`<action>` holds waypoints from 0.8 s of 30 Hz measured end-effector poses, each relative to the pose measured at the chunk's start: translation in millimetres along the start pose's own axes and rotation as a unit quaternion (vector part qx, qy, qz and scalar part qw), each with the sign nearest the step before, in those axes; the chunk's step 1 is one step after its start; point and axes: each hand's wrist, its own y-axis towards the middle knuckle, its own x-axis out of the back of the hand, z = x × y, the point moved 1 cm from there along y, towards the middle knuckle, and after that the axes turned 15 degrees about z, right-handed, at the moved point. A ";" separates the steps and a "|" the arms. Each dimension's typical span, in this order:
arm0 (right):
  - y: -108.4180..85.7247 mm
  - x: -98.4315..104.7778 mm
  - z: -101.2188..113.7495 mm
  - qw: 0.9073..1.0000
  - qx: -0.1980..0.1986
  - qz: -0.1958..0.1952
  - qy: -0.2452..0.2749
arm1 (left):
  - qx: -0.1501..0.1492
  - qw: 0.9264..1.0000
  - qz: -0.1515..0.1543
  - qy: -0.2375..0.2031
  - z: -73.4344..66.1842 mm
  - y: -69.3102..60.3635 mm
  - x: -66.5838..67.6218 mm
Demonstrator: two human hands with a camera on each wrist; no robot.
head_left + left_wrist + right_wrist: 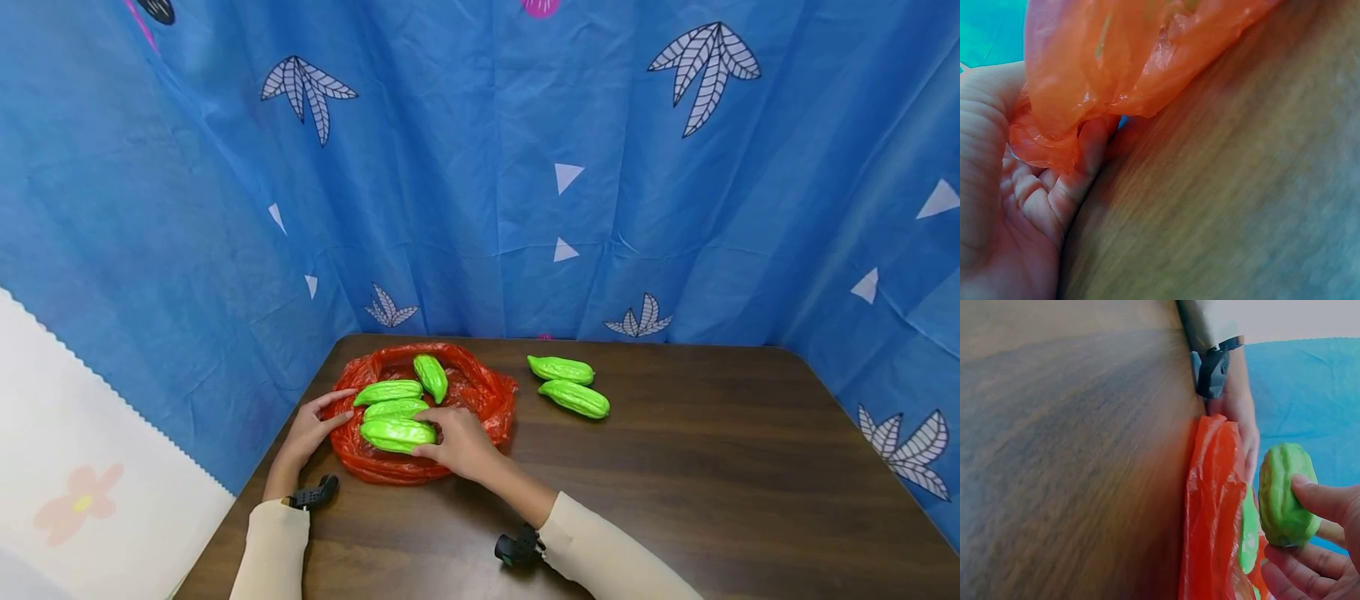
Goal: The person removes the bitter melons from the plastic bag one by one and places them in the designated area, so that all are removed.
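Note:
A red plastic bag (pixel 408 472) lies spread open on the left of the table with several bright green bitter gourds in it. My right hand (pixel 461 443) pinches the nearest bitter gourd (pixel 396 434) between thumb and fingers, over the bag. In the right wrist view this gourd (pixel 1280 506) is upright against the thumb, above the bag's edge. Beside it lie a second gourd (pixel 393 408) and a third (pixel 389 392); another gourd (pixel 431 377) leans at the back. My left hand (pixel 307 429) grips the bag's left edge, fingers under the crumpled plastic (pixel 1054 137).
Two more bitter gourds, a rear one (pixel 561 369) and a front one (pixel 575 399), lie on the brown wooden table (pixel 712 467) right of the bag. A blue patterned curtain (pixel 480 167) hangs behind the table and at its sides.

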 end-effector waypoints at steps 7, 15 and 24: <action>-11.1 11.0 -0.9 1.000 0.007 0.000 0.027 | -0.011 1.000 -0.007 -0.005 18.8 6.9 2.7; -23.9 24.8 -2.2 0.998 0.010 -0.014 0.056 | -0.012 1.000 -0.016 0.009 38.3 12.1 6.0; -38.2 34.8 -6.6 0.996 0.027 -0.025 0.076 | -0.005 1.000 -0.015 0.017 36.8 11.2 5.2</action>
